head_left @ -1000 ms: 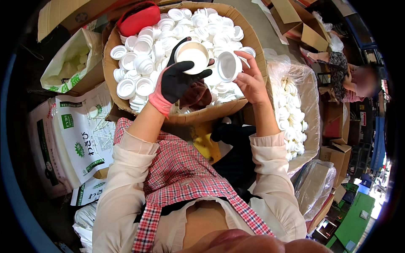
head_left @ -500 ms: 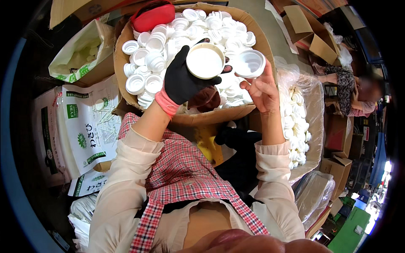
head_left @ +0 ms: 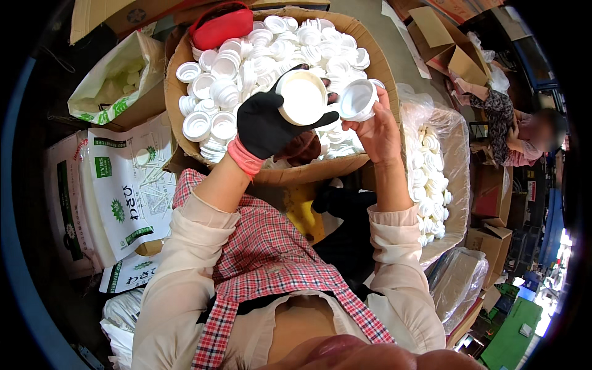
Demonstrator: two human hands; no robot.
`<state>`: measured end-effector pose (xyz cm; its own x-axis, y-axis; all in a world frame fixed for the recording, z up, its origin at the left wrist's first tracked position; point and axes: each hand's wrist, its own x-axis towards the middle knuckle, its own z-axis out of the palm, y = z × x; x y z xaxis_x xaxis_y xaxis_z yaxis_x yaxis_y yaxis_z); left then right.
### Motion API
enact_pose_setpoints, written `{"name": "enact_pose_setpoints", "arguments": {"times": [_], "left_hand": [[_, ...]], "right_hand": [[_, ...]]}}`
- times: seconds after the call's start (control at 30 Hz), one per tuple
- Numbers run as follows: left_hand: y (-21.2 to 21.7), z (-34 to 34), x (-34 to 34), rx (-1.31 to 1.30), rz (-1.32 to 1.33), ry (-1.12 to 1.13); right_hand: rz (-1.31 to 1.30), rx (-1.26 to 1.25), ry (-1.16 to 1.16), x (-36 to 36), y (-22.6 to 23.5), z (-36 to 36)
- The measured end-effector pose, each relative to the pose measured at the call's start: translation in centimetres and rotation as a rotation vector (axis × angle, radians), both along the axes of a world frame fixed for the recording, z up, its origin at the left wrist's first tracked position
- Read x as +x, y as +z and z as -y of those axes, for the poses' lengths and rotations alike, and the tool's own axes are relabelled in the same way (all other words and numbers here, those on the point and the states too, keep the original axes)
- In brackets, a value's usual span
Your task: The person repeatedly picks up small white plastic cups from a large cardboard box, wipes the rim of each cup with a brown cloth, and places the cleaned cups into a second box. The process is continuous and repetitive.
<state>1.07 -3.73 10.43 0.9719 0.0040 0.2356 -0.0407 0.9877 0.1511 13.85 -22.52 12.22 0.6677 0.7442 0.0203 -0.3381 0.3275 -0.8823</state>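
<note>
- holding cream cap (head_left: 302, 97) in left hand (head_left: 261, 124) with spread fingers, likely for steadiness
- pinching white cap (head_left: 357, 100) in right hand (head_left: 379, 131) by narrow fingers, perhaps for seeing inside

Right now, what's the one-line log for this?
gloved left hand: holds cream piece; bare right hand: holds hollow white piece; below: carton, white pieces

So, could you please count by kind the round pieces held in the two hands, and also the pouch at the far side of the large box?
Cream-rimmed round piece, in the left hand: 1
White round piece, in the right hand: 1
Red pouch: 1
Total: 3
</note>
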Motion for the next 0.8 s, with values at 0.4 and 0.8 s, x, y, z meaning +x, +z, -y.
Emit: {"name": "enact_pose_setpoints", "arguments": {"times": [0.4,0.8], "left_hand": [[0.4,1.2,0.6,-0.036,-0.085,0.146],[0.6,3.1,0.6,0.518,-0.096,0.306]], "right_hand": [[0.236,-0.102,-0.034,-1.5,2.2,0.0],[1.007,-0.339,-0.313,-5.6,3.4,-1.4]]}}
